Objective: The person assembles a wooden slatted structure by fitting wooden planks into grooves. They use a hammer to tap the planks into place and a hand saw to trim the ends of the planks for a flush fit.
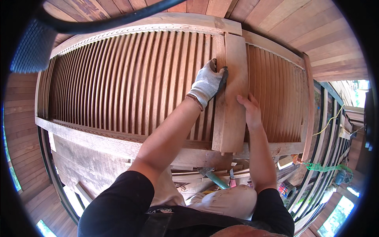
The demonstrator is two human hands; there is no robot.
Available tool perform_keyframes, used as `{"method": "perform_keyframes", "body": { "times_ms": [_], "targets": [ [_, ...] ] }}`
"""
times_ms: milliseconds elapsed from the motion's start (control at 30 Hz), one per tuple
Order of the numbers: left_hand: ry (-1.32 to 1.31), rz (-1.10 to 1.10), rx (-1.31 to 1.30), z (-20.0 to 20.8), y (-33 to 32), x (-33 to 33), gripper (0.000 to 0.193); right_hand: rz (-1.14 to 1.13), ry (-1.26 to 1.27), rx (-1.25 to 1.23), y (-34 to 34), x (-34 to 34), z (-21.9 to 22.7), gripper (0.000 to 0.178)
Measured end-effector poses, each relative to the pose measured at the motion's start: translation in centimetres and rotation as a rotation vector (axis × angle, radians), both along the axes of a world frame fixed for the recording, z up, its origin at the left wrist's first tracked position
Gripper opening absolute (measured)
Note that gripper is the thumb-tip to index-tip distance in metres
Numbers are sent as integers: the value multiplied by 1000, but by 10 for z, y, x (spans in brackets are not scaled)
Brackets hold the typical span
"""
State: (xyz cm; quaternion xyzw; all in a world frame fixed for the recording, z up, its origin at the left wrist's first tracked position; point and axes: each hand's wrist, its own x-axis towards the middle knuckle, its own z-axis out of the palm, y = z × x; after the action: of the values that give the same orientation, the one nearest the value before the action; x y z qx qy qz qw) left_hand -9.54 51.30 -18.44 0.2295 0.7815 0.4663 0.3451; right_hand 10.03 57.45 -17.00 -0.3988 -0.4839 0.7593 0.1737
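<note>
A long wooden louvred panel (130,83) with many parallel slats lies in front of me. Across it, right of the middle, runs a wide, smooth wooden board (235,122). My left hand (208,82), in a white knitted glove with a dark palm, is closed at the board's left edge. Its thumb touches the board, while its curled fingertips are partly hidden. Bare, my right hand (251,110) holds the opposite edge, thumb on the top face and fingers down along the side. A second slatted section (274,93) continues to the right.
Below the panel, among wood scraps, lie a hammer-like tool with a green handle (218,181) and a pink-handled blade (232,178). Green cord (319,167) and a colourful can (286,189) sit at the right. A dark cable (114,23) hangs across the upper left.
</note>
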Motion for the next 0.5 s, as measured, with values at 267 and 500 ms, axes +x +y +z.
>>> {"method": "perform_keyframes", "body": {
  "times_ms": [267,500],
  "targets": [
    [-17,91,108,1,-1,1,62,-25,14,-37,-12,-11,15,54],
    [-28,71,69,3,-4,-4,64,-6,11,7,-13,-14,9,52]
  ]
}}
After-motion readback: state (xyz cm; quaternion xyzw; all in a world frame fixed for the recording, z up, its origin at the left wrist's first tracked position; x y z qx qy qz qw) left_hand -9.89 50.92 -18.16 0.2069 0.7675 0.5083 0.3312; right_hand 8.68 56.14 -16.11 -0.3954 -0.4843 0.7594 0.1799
